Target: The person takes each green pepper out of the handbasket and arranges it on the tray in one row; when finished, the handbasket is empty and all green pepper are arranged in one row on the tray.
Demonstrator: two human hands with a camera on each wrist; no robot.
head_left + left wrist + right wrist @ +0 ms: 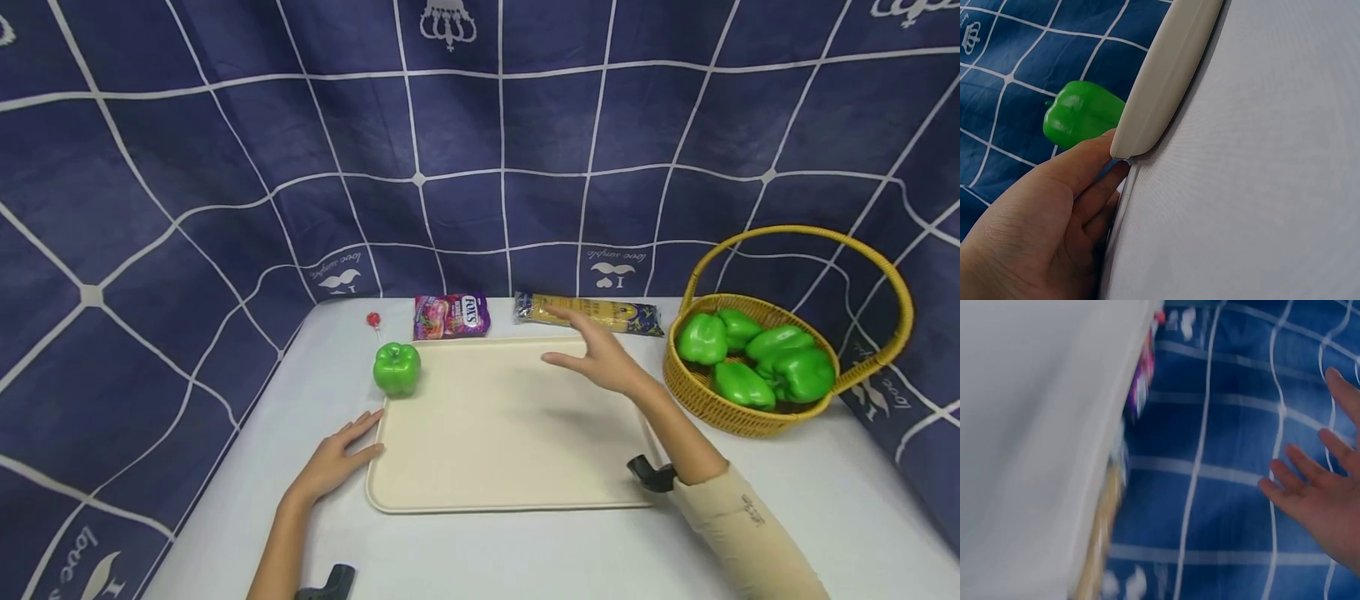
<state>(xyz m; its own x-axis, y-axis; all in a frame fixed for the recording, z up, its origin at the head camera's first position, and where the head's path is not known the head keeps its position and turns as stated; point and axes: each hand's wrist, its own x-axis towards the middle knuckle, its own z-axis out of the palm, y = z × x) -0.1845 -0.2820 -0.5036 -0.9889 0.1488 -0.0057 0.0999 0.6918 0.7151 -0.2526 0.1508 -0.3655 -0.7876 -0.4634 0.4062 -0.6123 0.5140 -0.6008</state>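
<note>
A cream rectangular tray [495, 450] lies on the white table. At its left edge, my left hand [336, 460] rests on the table with fingers extended, the fingertips and thumb at the rim; the left wrist view shows the hand [1054, 200] against the tray's side [1163, 69]. A green bell pepper [397, 371] sits on the tray's far left corner. My right hand [603, 357] hovers over the tray's right half, its fingers spread and holding nothing. The right wrist view also shows this hand [1329, 494] empty.
On the right stands a yellow wicker basket [701, 407] with a tall handle, holding several green peppers [798, 373]. Behind the tray lie a purple FOX'S candy bag [452, 317] and a yellow pasta packet [622, 315]. A red lollipop [373, 319] is at the far left.
</note>
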